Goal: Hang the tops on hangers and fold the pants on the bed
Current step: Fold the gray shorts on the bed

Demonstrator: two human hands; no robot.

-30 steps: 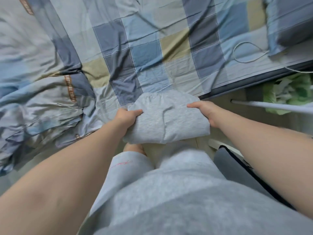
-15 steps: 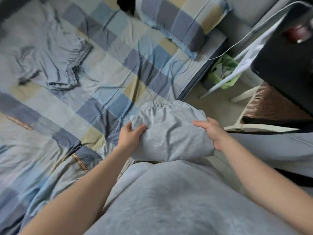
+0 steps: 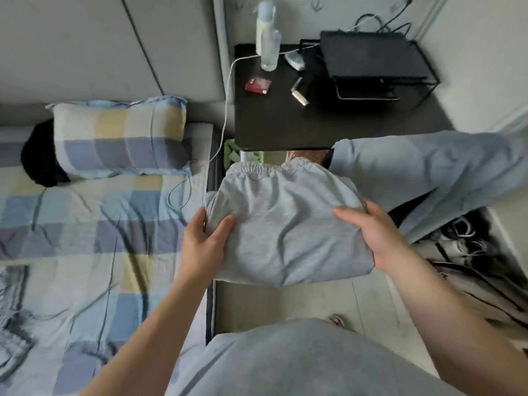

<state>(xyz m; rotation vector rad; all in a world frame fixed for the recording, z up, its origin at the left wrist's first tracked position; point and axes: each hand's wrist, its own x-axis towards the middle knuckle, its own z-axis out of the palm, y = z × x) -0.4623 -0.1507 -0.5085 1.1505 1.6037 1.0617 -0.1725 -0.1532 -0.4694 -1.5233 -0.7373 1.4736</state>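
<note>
Here the folded grey sweatpants [image 3: 285, 232] are held over the floor [image 3: 285, 305] just beside the bed [image 3: 85, 252]. The left hand [image 3: 200, 247] curls round their left edge, and the right hand [image 3: 377, 235] curls round the right. Beyond, a dark surface [image 3: 271, 124] carries a clear bottle [image 3: 267, 38].

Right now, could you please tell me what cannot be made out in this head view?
Head view: the fingers of the left hand and right hand reach under the folded grey pants; the fabric hides them.
Head view: the bottle on the dark table is motion-blurred; its label is unreadable.
Head view: the red box is too small to read.
Head view: a black item is partly hidden behind the pillow.
</note>
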